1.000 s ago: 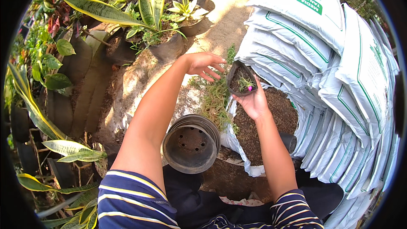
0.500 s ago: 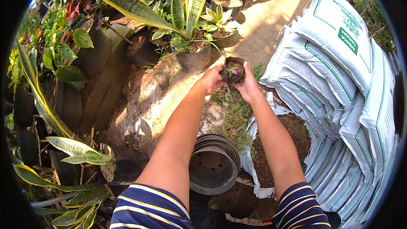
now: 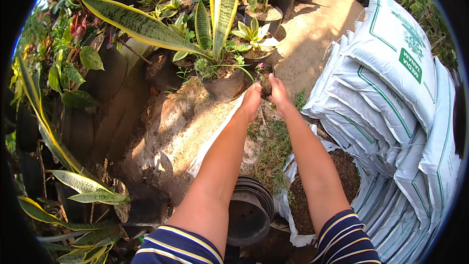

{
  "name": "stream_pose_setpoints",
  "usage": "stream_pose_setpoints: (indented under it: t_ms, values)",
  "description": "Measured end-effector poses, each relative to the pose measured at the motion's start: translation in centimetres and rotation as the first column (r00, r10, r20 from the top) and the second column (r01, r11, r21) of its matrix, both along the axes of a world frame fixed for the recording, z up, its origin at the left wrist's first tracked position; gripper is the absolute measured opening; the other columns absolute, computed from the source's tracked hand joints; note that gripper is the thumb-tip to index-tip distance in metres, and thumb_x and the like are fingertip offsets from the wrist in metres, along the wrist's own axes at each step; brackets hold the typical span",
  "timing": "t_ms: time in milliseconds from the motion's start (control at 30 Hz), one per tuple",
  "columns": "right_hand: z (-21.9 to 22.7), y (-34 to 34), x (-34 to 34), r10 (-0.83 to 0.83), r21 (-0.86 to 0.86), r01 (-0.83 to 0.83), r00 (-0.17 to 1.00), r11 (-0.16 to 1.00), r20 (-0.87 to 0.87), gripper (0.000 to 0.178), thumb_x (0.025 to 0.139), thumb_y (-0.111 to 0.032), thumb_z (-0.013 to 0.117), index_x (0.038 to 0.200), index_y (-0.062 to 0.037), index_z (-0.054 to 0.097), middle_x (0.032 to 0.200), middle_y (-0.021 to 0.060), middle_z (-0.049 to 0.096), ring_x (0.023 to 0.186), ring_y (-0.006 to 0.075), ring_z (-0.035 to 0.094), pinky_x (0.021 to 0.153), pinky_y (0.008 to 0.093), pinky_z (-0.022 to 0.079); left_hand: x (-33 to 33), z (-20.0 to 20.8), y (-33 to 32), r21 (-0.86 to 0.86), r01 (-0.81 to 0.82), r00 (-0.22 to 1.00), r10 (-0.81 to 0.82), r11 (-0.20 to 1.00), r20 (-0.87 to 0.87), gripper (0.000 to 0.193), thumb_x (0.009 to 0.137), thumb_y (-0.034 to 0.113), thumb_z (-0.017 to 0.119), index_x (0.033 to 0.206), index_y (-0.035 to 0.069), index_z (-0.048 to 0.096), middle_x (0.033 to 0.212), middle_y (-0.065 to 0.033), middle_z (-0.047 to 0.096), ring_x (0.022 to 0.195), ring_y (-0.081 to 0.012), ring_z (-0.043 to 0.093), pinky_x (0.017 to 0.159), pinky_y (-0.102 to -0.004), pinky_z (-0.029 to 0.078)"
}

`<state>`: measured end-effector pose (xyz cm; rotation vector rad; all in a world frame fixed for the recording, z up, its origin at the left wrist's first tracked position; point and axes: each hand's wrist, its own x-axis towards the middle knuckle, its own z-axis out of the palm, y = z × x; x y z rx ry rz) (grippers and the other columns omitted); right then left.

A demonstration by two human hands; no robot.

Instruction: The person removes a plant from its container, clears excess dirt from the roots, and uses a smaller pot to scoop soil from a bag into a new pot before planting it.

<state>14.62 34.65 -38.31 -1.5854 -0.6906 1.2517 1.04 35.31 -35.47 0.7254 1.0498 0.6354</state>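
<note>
Out ahead, at the ends of both outstretched arms, is a small black plant pot (image 3: 266,87) with dark soil and a tiny pink flower (image 3: 261,65). My left hand (image 3: 251,100) grips its left side, fingers mostly hidden. On the opposite side my right hand (image 3: 280,97) is closed against the pot. The pot is just right of a large snake plant's black grow bag (image 3: 225,87) and below a small variegated plant (image 3: 252,33). I cannot tell whether the held pot touches the ground.
White sacks (image 3: 386,63) with green print are stacked high at the right. An open sack of brown planting medium (image 3: 320,190) stands by my right forearm. Nested black pots (image 3: 248,217) lie between my arms. Potted plants and long yellow-edged leaves (image 3: 49,117) crowd the left.
Both hands have moved slightly, with the pot now closer to the snake plant. The pot has tipped, so its soil top shows less and the flower rises above its rim.
</note>
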Motion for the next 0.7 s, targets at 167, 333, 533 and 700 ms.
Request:
stream_pose_setpoints:
  t_ms: [167, 333, 533, 700]
  values:
    - [-1.7, 0.6, -1.3, -0.166, 0.011, 0.175, 0.914, 0.985, 0.369, 0.067, 0.097, -0.048, 0.068, 0.143, -0.0042, 0.047, 0.133, 0.0242, 0.060, 0.122, 0.0370, 0.060, 0.106, 0.0445, 0.044, -0.6, -3.3, 0.7, 0.160, -0.049, 0.983, 0.076, 0.986, -0.168, 0.046, 0.108, 0.025, 0.051, 0.152, 0.010, 0.046, 0.145, -0.0054, 0.050, 0.125, -0.0208, 0.051, 0.109, -0.0445, 0.041]
    - [-1.8, -0.2, -0.6, -0.138, 0.075, 0.119, 0.729, 0.990, 0.670, 0.035, 0.090, -0.030, 0.074, 0.110, -0.0032, 0.065, 0.103, 0.0193, 0.072, 0.099, 0.0371, 0.069, 0.086, 0.0462, 0.052, -2.6, -0.3, -0.4, 0.567, 0.431, 0.776, 0.033, 0.702, -0.630, 0.046, 0.098, 0.009, 0.055, 0.144, 0.012, 0.054, 0.134, -0.0152, 0.054, 0.122, -0.0317, 0.058, 0.103, -0.0420, 0.046]
    - [-2.9, 1.8, 3.0, -0.127, 0.099, 0.090, 0.865, 0.991, 0.485, 0.015, 0.095, -0.014, 0.069, 0.095, -0.0006, 0.062, 0.085, 0.0152, 0.069, 0.082, 0.0303, 0.071, 0.072, 0.0445, 0.059, -0.3, 1.1, 1.3, 0.323, 0.662, 0.579, -0.188, 0.677, -0.793, 0.066, 0.089, 0.010, 0.055, 0.155, 0.012, 0.048, 0.148, -0.0216, 0.052, 0.139, -0.0382, 0.050, 0.116, -0.0461, 0.042]
    - [-0.2, 2.1, 2.9, -0.183, 0.097, 0.168, 0.967, 0.981, 0.175, 0.011, 0.103, -0.005, 0.059, 0.097, 0.0002, 0.051, 0.088, 0.0108, 0.058, 0.078, 0.0184, 0.065, 0.071, 0.0381, 0.067, 0.9, 1.9, 2.1, 0.365, 0.595, 0.613, -0.111, 0.716, -0.782, 0.069, 0.086, 0.012, 0.057, 0.153, 0.002, 0.048, 0.152, -0.0204, 0.052, 0.144, -0.0365, 0.047, 0.119, -0.0410, 0.040]
